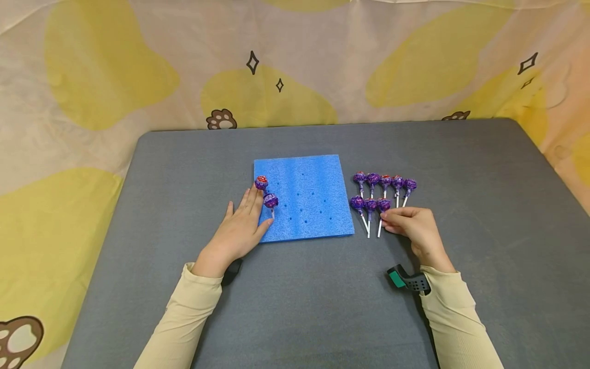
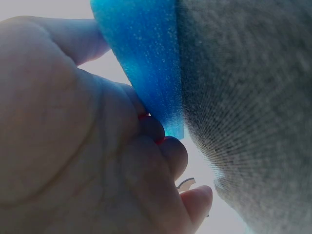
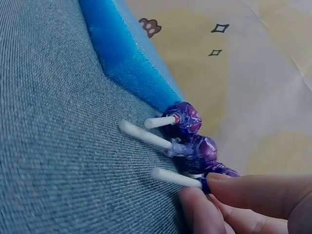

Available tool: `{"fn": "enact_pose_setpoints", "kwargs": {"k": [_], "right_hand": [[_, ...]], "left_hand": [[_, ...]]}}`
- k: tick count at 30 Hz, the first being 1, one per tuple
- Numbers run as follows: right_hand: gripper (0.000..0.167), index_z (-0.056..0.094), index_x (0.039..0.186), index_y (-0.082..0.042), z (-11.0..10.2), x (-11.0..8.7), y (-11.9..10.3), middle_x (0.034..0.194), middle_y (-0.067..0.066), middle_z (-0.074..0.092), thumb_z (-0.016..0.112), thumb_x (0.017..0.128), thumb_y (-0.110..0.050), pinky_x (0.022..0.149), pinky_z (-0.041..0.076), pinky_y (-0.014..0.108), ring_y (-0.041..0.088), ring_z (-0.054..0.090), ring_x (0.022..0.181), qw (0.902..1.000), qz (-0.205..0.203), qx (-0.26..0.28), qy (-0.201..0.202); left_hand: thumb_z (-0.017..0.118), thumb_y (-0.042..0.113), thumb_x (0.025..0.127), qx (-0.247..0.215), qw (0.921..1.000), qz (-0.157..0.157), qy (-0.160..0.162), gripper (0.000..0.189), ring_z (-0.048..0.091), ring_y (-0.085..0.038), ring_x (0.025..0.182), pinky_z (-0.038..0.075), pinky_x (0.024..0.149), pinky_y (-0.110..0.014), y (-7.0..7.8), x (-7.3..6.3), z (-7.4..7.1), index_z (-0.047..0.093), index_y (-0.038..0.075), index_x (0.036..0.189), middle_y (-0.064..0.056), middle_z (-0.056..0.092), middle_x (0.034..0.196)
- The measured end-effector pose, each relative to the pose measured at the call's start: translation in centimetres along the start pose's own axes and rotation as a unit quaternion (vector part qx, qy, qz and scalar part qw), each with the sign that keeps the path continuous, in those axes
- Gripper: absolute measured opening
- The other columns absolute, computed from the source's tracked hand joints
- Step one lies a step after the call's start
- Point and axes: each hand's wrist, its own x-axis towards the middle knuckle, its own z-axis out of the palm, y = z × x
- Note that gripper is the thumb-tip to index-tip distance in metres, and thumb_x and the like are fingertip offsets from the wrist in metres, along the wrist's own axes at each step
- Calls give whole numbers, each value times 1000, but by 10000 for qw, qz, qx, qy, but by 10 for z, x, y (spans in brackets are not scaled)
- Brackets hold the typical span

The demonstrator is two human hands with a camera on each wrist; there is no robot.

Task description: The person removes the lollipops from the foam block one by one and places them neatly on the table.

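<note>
A blue foam board (image 1: 318, 171) with small holes lies on the table. Two purple-wrapped lollipops stand in its left side, a rear one (image 1: 261, 182) and a front one (image 1: 271, 200). My left hand (image 1: 239, 225) rests with straight fingers along the board's left edge, close beside them; the left wrist view shows the fingers against the foam's side (image 2: 151, 73). To the right of the board, my right hand (image 1: 415, 228) pinches a lollipop (image 1: 383, 205) between thumb and fingers just below its wrapped head. Its white stick (image 3: 175, 177) points toward the camera in the right wrist view.
Beside the pinched lollipop lie two more front-row lollipops (image 1: 357, 202). A back row of several lollipops (image 1: 385, 180) lies behind them. All are on the grey table (image 1: 304, 307), and a patterned yellow-and-cream cloth (image 1: 299, 31) hangs behind it.
</note>
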Motion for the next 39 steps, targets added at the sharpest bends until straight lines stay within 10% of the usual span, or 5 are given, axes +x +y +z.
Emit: {"fn": "enact_pose_setpoints", "kwargs": {"k": [20, 29, 39], "right_hand": [[21, 60, 102, 22, -3, 3, -1, 70, -3, 70, 59, 89, 5, 60, 54, 22, 9, 68, 63, 9986, 82, -429, -302], [21, 73, 79, -8, -9, 2, 0, 71, -1, 71, 59, 89, 5, 61, 54, 22, 10, 69, 65, 9990, 189, -62, -389], [28, 74, 76, -15, -12, 1, -1, 75, 1, 71, 59, 89, 5, 61, 54, 21, 10, 69, 67, 9972, 246, 355, -610]], "left_hand": [[38, 36, 101, -24, 10000, -57, -32, 69, 0, -32, 143, 4, 108, -61, -2, 1, -1, 8, -3, 149, -16, -4, 156], [38, 37, 101, -43, 10000, -56, -66, 70, 0, -31, 143, 4, 109, -60, -1, 1, 0, 7, -2, 149, -15, -5, 156], [38, 37, 101, -45, 9999, -69, -74, 70, -1, -30, 143, 3, 109, -60, -1, 1, 1, 6, -1, 150, -15, -5, 156]]}}
